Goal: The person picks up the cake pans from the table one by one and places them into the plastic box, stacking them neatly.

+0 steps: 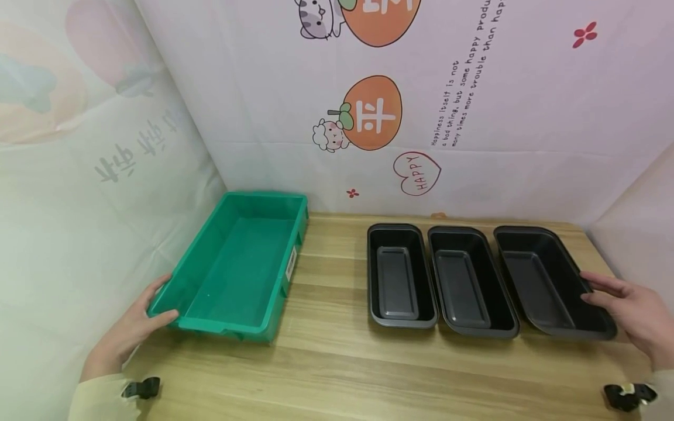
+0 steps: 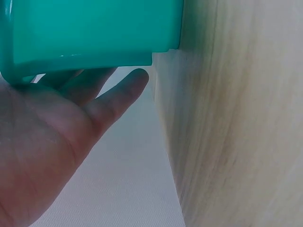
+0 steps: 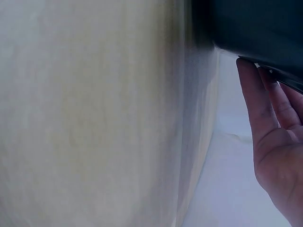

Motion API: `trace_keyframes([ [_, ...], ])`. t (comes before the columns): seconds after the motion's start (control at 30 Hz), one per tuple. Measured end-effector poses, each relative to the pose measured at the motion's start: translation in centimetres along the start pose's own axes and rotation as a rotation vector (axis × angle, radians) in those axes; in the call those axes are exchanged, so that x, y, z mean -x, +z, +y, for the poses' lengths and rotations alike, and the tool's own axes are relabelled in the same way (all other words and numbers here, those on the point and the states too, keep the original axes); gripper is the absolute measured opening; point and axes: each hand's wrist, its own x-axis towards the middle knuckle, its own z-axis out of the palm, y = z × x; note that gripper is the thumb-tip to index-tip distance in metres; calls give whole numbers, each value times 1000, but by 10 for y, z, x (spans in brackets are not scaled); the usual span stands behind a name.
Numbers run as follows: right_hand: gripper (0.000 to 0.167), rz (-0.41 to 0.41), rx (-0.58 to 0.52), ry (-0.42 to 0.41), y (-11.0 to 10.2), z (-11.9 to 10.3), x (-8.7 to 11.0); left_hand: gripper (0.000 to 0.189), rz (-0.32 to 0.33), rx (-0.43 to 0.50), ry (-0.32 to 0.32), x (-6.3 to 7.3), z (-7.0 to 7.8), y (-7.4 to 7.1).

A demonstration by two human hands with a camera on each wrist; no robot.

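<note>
In the head view I count one bright green rectangular plastic tray [image 1: 237,269] on the left of a light wood-grain table [image 1: 337,374]. To its right stand three glossy black oblong loaf pans in a row: a left pan [image 1: 397,280], a middle pan [image 1: 463,286] and a right pan [image 1: 537,286]. The person's left hand [image 1: 134,324] grips the tray's near left corner, thumb at the near rim, fingers at the left side. Their right hand [image 1: 634,310] grips the right pan by its outer long rim.

Only from up here do I see the pale printed cloth [image 1: 263,105] behind. "HAPPY" sits inside one red heart outline [image 1: 417,173]; beside it runs "Happiness itself is not a bad thing, but some happy", then "many times more trouble than". Of two orange fruits, the lower fruit [image 1: 387,111] bears the character 平. A white label [image 1: 291,263] on the tray's side is too small for me to read.

The left wrist view shows the fingers along the tray's outer wall, hidden from above.

The right wrist view shows fingers reaching up against the right pan's dark outside; the thumb is out of sight there.
</note>
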Motion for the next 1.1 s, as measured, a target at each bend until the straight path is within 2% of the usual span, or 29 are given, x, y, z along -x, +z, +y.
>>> trace_keyframes([
  [0.13, 61, 8, 7, 31, 1, -2, -1, 87, -2, 0, -7, 0, 0, 0],
  [0.43, 61, 45, -63, 15, 0, -8, 1, 87, -1, -9, -9, -1, -1, 1],
  [0.63, 62, 34, -40, -7, -1, -21, 1, 86, -7, 37, -3, -1, -1, 0],
  [1.1, 63, 18, -30, -27, -4, -51, 5, 85, -26, 6, -31, 3, 4, -1],
])
